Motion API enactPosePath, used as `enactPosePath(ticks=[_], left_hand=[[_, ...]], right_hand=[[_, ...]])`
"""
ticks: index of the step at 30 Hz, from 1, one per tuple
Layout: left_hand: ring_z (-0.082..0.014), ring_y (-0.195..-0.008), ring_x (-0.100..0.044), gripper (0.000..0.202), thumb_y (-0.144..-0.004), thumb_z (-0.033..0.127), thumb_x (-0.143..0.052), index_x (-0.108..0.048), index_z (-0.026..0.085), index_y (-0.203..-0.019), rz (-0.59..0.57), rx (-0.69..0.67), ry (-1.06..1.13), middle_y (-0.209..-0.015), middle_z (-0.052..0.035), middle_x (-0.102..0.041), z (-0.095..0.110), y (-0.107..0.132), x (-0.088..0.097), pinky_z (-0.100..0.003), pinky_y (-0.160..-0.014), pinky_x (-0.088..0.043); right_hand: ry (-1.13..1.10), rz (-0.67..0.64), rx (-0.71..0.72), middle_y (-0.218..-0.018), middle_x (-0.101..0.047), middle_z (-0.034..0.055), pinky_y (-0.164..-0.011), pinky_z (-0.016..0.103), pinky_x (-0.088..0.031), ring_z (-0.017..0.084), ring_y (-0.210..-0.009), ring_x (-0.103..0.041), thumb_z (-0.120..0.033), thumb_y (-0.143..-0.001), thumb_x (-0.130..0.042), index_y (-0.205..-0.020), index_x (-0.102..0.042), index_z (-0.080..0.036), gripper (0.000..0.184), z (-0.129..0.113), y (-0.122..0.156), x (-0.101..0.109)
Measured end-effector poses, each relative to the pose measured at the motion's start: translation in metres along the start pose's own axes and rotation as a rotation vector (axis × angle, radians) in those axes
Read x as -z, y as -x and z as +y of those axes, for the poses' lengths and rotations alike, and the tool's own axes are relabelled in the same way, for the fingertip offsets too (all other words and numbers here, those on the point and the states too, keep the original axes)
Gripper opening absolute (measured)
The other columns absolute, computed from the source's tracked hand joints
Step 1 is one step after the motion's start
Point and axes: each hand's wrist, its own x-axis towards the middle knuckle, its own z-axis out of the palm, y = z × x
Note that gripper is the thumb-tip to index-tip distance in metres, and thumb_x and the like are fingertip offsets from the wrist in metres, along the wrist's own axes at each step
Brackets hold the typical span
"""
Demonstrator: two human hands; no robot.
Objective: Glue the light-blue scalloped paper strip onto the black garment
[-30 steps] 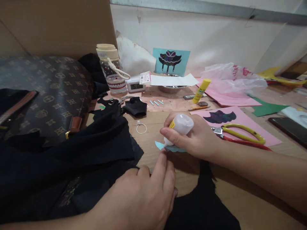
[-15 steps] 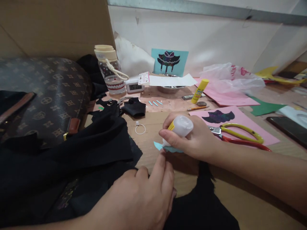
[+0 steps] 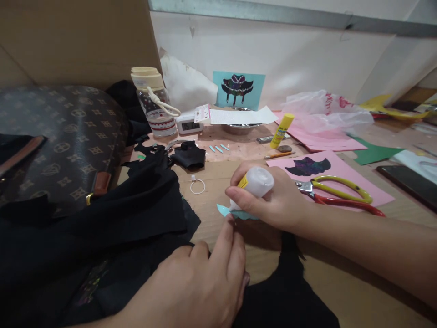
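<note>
My right hand (image 3: 273, 200) is wrapped round a white glue bottle (image 3: 258, 181) with a yellow label. The bottle is tipped over, its nozzle down at a scalloped light-blue paper cutout (image 3: 224, 210). Part of that cutout is hidden under my right hand. With its index finger stretched out, my left hand (image 3: 201, 278) touches the near edge of the cutout beside the nozzle; it grips nothing. A white cap on a ring (image 3: 197, 186) lies on the cardboard to the left of the bottle.
Black fabric (image 3: 136, 209) covers the left side, with another black piece (image 3: 283, 291) in front. Red-and-yellow-handled scissors (image 3: 337, 191) rest on pink paper (image 3: 362, 182) at right. Behind stand a glue stick (image 3: 282, 131), a bottle (image 3: 156, 102) and a decorated blue card (image 3: 254, 91).
The whole view has shifted slightly. Both hands keep the same pose, with the glue bottle's nozzle still at the blue cutout.
</note>
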Motion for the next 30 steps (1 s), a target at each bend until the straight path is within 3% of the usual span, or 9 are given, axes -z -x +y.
enactPosePath(ticks=[6, 9, 13, 17, 22, 30], left_hand=[[-0.0205, -0.061, -0.072, 0.049, -0.104, 0.025, -0.032, -0.057, 0.001, -0.140, 0.010, -0.005, -0.018, -0.135, -0.0276, -0.064, 0.002, 0.002, -0.001, -0.031, -0.041, -0.049], [-0.0200, -0.061, -0.071, 0.049, -0.103, 0.026, -0.042, -0.054, -0.001, -0.142, 0.008, -0.015, -0.046, -0.139, -0.0303, -0.059, 0.004, 0.003, 0.001, -0.030, -0.040, -0.048], [-0.0191, -0.057, -0.069, 0.046, -0.100, 0.022, -0.046, -0.057, 0.003, -0.140, 0.030, -0.044, -0.042, -0.140, -0.0278, -0.060, 0.003, 0.003, 0.004, -0.030, -0.038, -0.047], [-0.0197, -0.061, -0.072, 0.045, -0.101, 0.024, -0.041, -0.061, 0.008, -0.138, 0.030, -0.009, 0.010, -0.136, -0.0232, -0.066, 0.003, 0.001, 0.005, -0.029, -0.040, -0.049], [-0.0212, -0.062, -0.072, 0.046, -0.101, 0.028, -0.042, -0.060, 0.007, -0.138, -0.009, 0.020, 0.040, -0.119, -0.0208, -0.074, 0.003, -0.004, 0.000, -0.030, -0.042, -0.049], [-0.0198, -0.065, -0.071, 0.046, -0.098, 0.024, -0.044, -0.059, 0.007, -0.139, -0.044, 0.023, 0.069, -0.131, -0.0220, -0.068, 0.001, -0.002, 0.008, -0.029, -0.044, -0.050]], right_hand=[[-0.010, -0.004, -0.002, -0.054, -0.056, -0.0035, -0.049, 0.028, -0.034, 0.010, -0.049, -0.048, -0.039, -0.091, -0.062, -0.064, -0.053, -0.021, 0.034, -0.001, 0.001, 0.003], [-0.127, 0.082, 0.003, -0.061, -0.058, -0.0026, -0.050, 0.027, -0.039, 0.012, -0.053, -0.052, -0.037, -0.093, -0.063, -0.070, -0.056, -0.022, 0.028, -0.003, 0.002, 0.006], [-0.238, 0.177, -0.004, -0.068, -0.061, -0.0013, -0.056, 0.027, -0.045, 0.014, -0.062, -0.057, -0.037, -0.092, -0.066, -0.075, -0.060, -0.022, 0.024, -0.004, 0.004, 0.004], [-0.292, 0.111, -0.038, -0.068, -0.063, -0.0014, -0.053, 0.024, -0.043, 0.013, -0.060, -0.057, -0.041, -0.091, -0.069, -0.077, -0.062, -0.020, 0.026, -0.003, 0.003, -0.003], [-0.275, 0.025, -0.063, -0.069, -0.064, -0.0022, -0.054, 0.023, -0.045, 0.011, -0.059, -0.058, -0.046, -0.092, -0.069, -0.081, -0.064, -0.019, 0.030, -0.002, 0.001, -0.008], [-0.210, -0.036, -0.066, -0.072, -0.065, -0.0019, -0.057, 0.023, -0.046, 0.012, -0.063, -0.060, -0.051, -0.093, -0.067, -0.081, -0.065, -0.020, 0.034, -0.001, 0.001, -0.009]])
